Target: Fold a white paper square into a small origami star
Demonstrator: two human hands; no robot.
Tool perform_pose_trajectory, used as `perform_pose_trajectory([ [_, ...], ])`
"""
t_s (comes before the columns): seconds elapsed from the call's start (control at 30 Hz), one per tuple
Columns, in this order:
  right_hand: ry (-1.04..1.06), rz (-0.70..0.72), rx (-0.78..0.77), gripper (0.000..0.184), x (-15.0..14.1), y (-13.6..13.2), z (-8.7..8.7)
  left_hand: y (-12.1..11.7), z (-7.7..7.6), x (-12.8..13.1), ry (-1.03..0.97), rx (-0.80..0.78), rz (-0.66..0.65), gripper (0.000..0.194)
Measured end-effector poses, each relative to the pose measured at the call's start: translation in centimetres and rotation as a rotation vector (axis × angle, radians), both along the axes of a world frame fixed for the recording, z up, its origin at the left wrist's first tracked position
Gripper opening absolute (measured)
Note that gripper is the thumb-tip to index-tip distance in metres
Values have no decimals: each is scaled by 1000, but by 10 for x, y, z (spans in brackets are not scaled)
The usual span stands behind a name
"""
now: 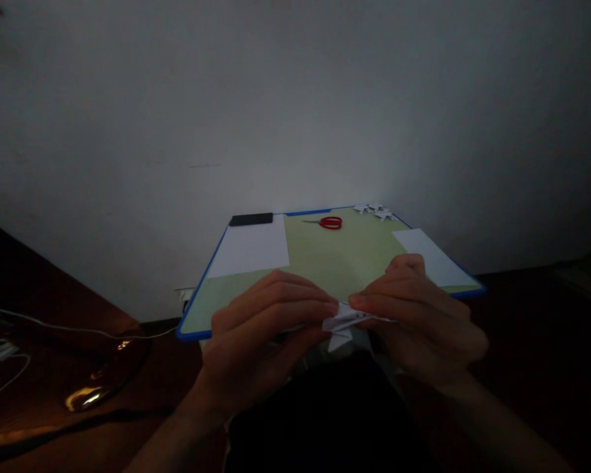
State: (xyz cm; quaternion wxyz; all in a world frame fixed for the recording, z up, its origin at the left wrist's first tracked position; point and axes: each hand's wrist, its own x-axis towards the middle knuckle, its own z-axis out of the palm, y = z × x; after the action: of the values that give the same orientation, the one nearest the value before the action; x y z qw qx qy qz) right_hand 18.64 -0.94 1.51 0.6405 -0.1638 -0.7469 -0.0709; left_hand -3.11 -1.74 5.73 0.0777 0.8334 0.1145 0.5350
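Observation:
Between my two hands, in front of the near edge of the table, is a small piece of folded white paper (pixel 345 318) with a pointed flap hanging down. My left hand (pixel 270 318) pinches its left side between thumb and fingers. On the other side my right hand (pixel 418 315) grips the paper with thumb and forefinger. Fingers cover both ends of the folds. Farther back on the pale green tabletop (pixel 335 253) lies a pair of red-handled scissors (pixel 331 223), its blades toward the left.
Several small folded white papers (pixel 375 211) are heaped at the far right corner. White sheets lie at the left (pixel 253 248) and right (pixel 431 253). A dark flat block (pixel 251 219) rests on the left sheet. A wall (pixel 295 105) stands behind; a white cable (pixel 79 330) runs at left.

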Motion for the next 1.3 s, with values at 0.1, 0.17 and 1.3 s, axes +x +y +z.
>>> perform_pose_trajectory([
  [0.1,59,76,-31,15,-3,1,-5,-2,0,5,-63,-55,-58,11],
  [0.17,70,130,-55,16,-4,1,-6,-5,-1,8,-121,-87,-75,8],
  [1.3,127,282,-163,22,-6,0,-11,-15,1,5,-6,-183,1,27],
])
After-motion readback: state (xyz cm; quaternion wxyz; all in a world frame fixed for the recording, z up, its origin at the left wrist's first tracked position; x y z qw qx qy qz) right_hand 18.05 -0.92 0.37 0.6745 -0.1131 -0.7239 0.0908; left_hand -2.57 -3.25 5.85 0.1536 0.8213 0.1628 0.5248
